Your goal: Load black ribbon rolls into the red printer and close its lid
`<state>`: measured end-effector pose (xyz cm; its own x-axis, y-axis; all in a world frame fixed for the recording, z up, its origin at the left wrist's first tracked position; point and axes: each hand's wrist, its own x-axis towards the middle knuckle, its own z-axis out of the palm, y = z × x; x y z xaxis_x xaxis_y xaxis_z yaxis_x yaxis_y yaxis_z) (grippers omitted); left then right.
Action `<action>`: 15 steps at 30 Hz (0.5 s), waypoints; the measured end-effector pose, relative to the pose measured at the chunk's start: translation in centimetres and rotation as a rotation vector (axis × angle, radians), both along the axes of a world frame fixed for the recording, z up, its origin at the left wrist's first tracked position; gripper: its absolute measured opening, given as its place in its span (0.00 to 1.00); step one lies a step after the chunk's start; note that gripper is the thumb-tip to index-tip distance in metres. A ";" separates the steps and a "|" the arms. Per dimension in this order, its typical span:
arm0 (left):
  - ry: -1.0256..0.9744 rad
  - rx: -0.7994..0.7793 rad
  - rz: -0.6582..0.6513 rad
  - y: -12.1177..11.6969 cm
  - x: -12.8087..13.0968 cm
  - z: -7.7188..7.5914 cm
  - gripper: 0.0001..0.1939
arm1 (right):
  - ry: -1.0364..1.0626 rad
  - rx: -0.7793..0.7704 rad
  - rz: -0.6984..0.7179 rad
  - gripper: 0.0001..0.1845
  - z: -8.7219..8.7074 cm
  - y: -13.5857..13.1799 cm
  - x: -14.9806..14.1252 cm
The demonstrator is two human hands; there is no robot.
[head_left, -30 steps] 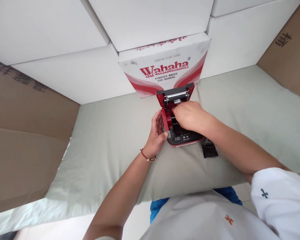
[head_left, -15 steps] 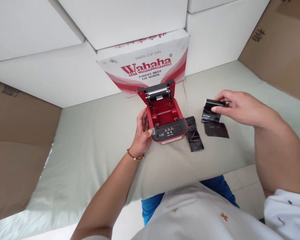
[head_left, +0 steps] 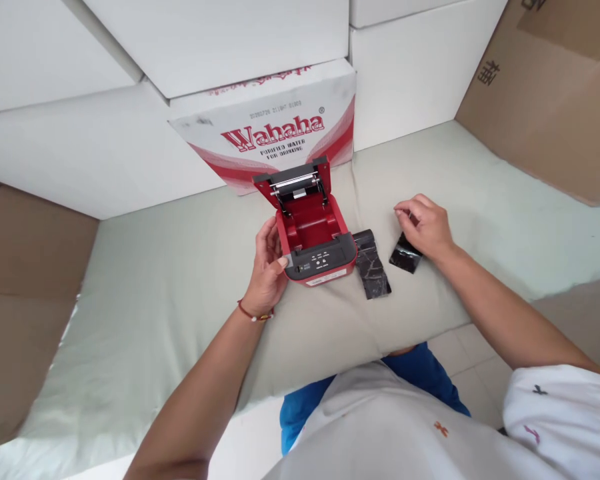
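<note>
A red and black label printer [head_left: 316, 233] stands on the cloth with its lid raised and its red inner bay bare. My left hand [head_left: 270, 267] grips its left side, thumb on the front corner and fingers along the wall. To the right, my right hand [head_left: 425, 227] is closed, thumb and fingers drawn together round a roll of black ribbon [head_left: 405, 255]. The hand hides most of that roll; a shiny flap shows below it. Between printer and right hand lies a creased black ribbon strip [head_left: 372, 265], rolled at its far end.
Behind the printer stands a white and red Wahaha water carton [head_left: 280, 163], backed by large white boxes [head_left: 410, 80]. Brown cardboard boxes [head_left: 545, 113] flank the surface left and right. A pale green cloth [head_left: 180, 280] covers the surface, its front edge close to my body.
My right hand has turned over and come slightly nearer the printer, now covering most of the black roll that showed plainly before. The left hand keeps its hold. The view has shifted right.
</note>
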<state>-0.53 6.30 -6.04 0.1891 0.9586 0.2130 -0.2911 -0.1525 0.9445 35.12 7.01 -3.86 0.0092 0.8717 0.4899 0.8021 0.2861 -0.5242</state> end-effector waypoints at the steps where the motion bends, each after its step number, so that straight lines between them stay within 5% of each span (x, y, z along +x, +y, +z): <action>1: 0.002 0.004 0.001 0.0 0.0 0.0 0.43 | -0.007 -0.004 0.013 0.13 0.1 -0.1 -0.1; 9: 0.004 0.005 0.021 0.0 -0.2 -0.1 0.42 | 0.028 -0.006 0.116 0.13 0.9 -0.7 0.3; 15: -0.013 0.012 0.011 -0.1 0.1 0.1 0.41 | -0.137 -0.092 0.416 0.19 0.7 -1.1 -1.1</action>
